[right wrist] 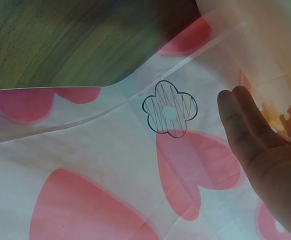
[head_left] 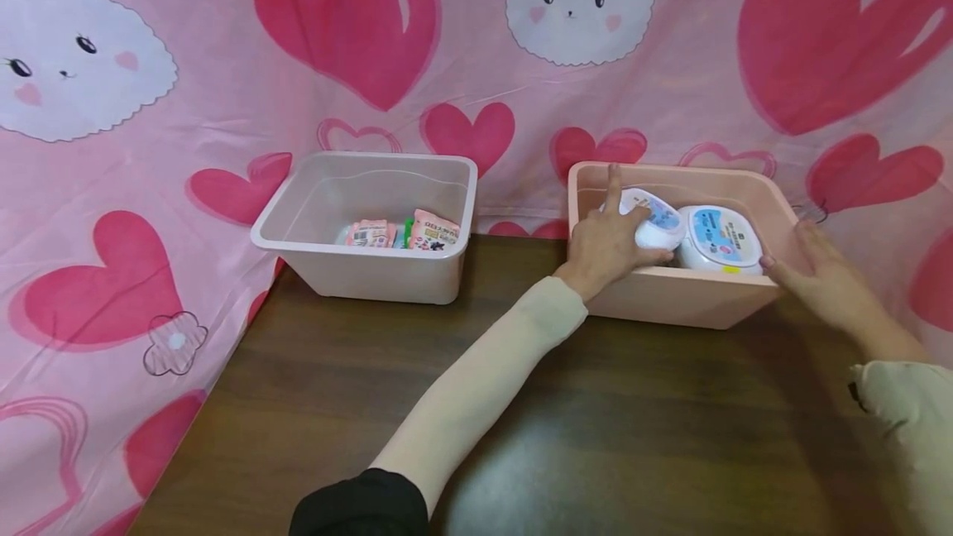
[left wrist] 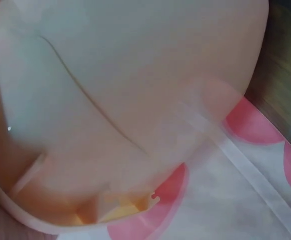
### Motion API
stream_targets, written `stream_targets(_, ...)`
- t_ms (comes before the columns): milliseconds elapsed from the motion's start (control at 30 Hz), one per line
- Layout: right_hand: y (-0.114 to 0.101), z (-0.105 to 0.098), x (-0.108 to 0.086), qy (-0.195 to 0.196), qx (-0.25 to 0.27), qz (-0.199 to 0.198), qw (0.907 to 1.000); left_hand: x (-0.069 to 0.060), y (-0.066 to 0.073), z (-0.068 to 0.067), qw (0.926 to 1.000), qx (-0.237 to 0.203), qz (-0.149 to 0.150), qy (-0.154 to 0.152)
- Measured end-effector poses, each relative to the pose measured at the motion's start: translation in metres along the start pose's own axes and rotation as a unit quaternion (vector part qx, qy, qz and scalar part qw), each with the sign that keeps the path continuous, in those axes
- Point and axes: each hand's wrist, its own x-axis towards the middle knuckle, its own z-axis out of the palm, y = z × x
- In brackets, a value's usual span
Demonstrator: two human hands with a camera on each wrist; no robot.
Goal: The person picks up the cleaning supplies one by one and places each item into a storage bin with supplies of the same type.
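Observation:
In the head view my left hand (head_left: 606, 246) reaches into the pink bin (head_left: 670, 300). Its thumb and a finger grip a white lidded tub (head_left: 658, 222) with a blue label, which sits tilted, while one finger points up. Beside it in the bin is a second white tub (head_left: 722, 236), its printed lid facing up. My right hand (head_left: 826, 279) touches the right end of the bin, thumb at the rim. The right wrist view shows straight fingers (right wrist: 240, 122) along the bin's outer wall. A pale blurred surface fills most of the left wrist view, and the hand is hidden there.
A whitish bin (head_left: 387, 275) stands to the left on the brown table (head_left: 596, 437). Small pink packets (head_left: 435, 230) and something green lie inside it. A pink cloth (head_left: 476, 40) with hearts hangs behind the table and down its left side.

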Motion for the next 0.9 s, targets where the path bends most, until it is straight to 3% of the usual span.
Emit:
stream_targets(167,0.0,0.002,-0.001,0.002,0.007,-0.002,1.0,-0.006,-0.01,0.002,0.9983,-0.035,0.041,-0.021)
stream_targets(267,-0.002,0.002,0.0,0.0,0.016,-0.005,0.9999,-0.014,-0.016,0.006,0.9975,0.001,0.069,-0.018)
stream_targets(433,-0.005,0.003,0.005,-0.015,0.022,0.003,0.9996,-0.026,-0.029,0.013,0.9905,0.079,0.111,0.012)
stream_targets(600,-0.004,0.005,0.006,-0.014,0.014,0.007,0.9998,-0.038,-0.049,0.017,0.992,0.051,0.115,0.016)
stream_targets(667,-0.006,0.008,0.004,0.009,0.004,0.0,1.0,-0.045,-0.058,0.017,0.9935,0.032,0.108,0.014)
stream_targets(733,-0.011,0.015,0.001,0.062,-0.018,-0.019,0.9977,-0.053,-0.068,0.015,0.9939,0.017,0.107,0.019)
stream_targets(900,-0.048,0.047,-0.018,0.199,-0.083,-0.042,0.9756,-0.078,-0.088,0.006,0.9935,0.027,0.108,0.027)
